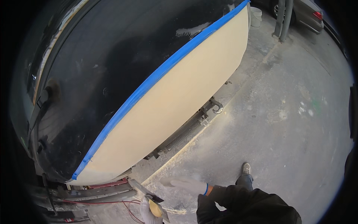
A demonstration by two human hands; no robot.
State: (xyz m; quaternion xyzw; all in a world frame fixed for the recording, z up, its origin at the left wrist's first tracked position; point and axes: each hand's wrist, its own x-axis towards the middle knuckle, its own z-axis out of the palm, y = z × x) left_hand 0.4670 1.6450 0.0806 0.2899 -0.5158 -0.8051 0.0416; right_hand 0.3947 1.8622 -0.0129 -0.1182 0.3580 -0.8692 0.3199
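Observation:
My left hand [146, 214], in a pale glove, is at the bottom edge, closed around a flat filler spreader [156, 198] with a dark blade. A lump of yellow body filler [155, 209] lies against it. How many blades the hand holds is hard to tell. My right hand [184, 185], in a whitish glove with a blue cuff, reaches left with its fingers stretched out, somewhat blurred and apart from the panel. Ahead of both hands is a long beige-coated vehicle panel [171, 100], bordered along its upper edge by blue masking tape [149, 80].
Black bodywork [123, 48] rises beyond the tape. A metal hook [217, 107] juts out below the panel. Red hose [100, 203] lies at lower left near metal rails [93, 195]. Farther off are a white bucket [256, 17], grey posts [283, 20] and a parked car [307, 15].

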